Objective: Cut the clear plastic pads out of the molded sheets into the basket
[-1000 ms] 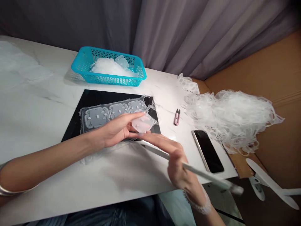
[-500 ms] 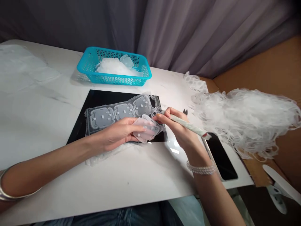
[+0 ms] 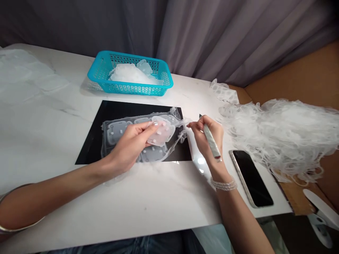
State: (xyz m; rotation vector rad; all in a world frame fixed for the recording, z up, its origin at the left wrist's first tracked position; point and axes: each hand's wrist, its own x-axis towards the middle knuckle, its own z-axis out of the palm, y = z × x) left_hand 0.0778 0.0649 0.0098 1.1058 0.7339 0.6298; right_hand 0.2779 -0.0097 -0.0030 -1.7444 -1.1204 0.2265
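My left hand is closed on a translucent, rounded silicone-like pad, thumb on top. The pad has small raised knobs and slots. My right hand holds a slim tool with a pale wrapped handle against the palm. Its fingertips pinch a thin clear strip of trim, stretched from the pad's edge. Beneath the left hand lies a clear moulded sheet with several similar pads in it, on a black mat. The tool's kind does not show clearly.
Behind the mat stands a blue basket with translucent pads in it. A big heap of clear trimmings lies at the right. Near my right wrist is a phone. More translucent sheets lie at the left.
My right hand has moved right, away from the pad, drawing out the strip; the tool has swung more upright in it. My left hand has raised the pad slightly and shifted it left.
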